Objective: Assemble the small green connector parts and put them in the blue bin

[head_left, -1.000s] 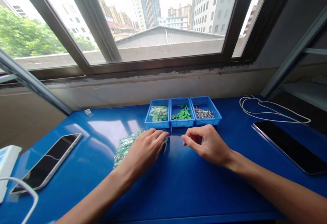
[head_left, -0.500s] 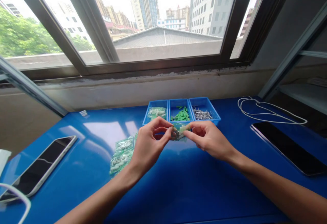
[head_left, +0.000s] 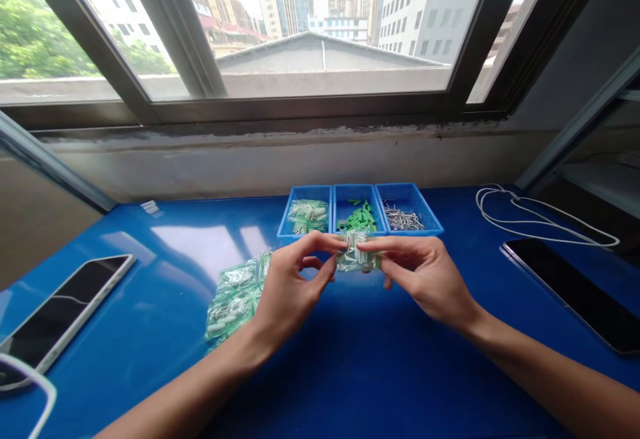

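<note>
Between both hands, just in front of the blue bins, is a small clear plastic bag (head_left: pixel 356 252) with whitish and metallic pieces inside. My left hand (head_left: pixel 295 272) pinches its left side between thumb and fingers. My right hand (head_left: pixel 425 275) grips the right side, its index finger lying across the front. Left of my left hand lies a pile of filled plastic bags (head_left: pixel 233 299) with a green tint. Behind the hands, one bin holds similar small bags (head_left: pixel 309 212), another green plastic wall plugs (head_left: pixel 361 215), and the third metal screws (head_left: pixel 401 219).
Three joined blue bins (head_left: pixel 435 229) stand near the back of the blue table (head_left: pixel 350 372). A phone (head_left: pixel 65 315) lies at left beside a white cable (head_left: pixel 37 375). Another phone (head_left: pixel 575 292) and a coiled white cord (head_left: pixel 550 215) are at right. Metal shelf posts (head_left: pixel 55 162) flank the table.
The right fingers have shifted on the bag, with the index finger now stretched over its front. The bag looks flatter and turned more toward me. The camera view has tilted down slightly.
</note>
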`<state>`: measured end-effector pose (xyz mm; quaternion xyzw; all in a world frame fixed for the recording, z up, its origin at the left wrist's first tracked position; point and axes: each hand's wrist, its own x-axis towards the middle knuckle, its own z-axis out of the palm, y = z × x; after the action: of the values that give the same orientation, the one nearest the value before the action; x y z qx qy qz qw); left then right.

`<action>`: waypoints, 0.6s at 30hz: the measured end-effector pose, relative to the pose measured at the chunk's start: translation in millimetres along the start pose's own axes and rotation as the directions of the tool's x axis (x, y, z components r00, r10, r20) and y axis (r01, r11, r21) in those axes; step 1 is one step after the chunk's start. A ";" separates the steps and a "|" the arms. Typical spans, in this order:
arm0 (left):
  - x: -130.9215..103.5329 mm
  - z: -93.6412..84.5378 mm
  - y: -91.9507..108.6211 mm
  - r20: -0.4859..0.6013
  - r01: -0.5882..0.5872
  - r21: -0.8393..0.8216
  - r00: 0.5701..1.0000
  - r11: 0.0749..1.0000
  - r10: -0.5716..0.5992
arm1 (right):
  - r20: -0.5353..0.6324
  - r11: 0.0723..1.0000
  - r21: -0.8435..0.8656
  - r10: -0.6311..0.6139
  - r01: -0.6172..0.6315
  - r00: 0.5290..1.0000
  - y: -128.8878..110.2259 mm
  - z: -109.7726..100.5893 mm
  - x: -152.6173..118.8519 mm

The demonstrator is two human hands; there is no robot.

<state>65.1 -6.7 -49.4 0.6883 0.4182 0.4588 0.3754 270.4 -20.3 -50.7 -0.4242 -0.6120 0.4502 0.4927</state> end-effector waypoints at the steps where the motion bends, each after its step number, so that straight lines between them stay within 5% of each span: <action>1: -0.9 -0.1 0.6 -0.037 -0.051 0.022 0.998 0.998 0.052 | -0.011 0.999 -0.033 -0.040 0.040 0.999 -1.1 0.4 -1.3; 7: -1.4 -3.1 3.8 -0.086 -0.119 0.047 0.989 0.992 0.123 | -0.026 0.990 -0.109 -0.097 0.093 0.995 -4.0 1.7 -5.6; 10: 1.6 -3.8 4.1 0.009 0.062 -0.062 0.998 0.996 -0.062 | -0.032 0.998 -0.058 0.015 -0.017 0.999 -3.0 0.9 -4.4; 14: 4.6 -2.5 2.5 0.232 0.375 -0.238 0.918 0.896 -0.323 | 0.002 0.982 -0.088 0.167 -0.166 0.986 -3.2 -1.8 -1.1; 18: 4.5 -2.5 2.5 0.250 0.400 -0.288 0.908 0.870 -0.335 | 0.040 0.980 -0.025 0.198 -0.197 0.979 -2.7 -2.0 0.6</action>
<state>64.4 -3.1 -44.9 0.5631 0.4202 0.3738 0.6055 272.1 -20.1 -47.7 -0.4781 -0.5820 0.4995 0.4281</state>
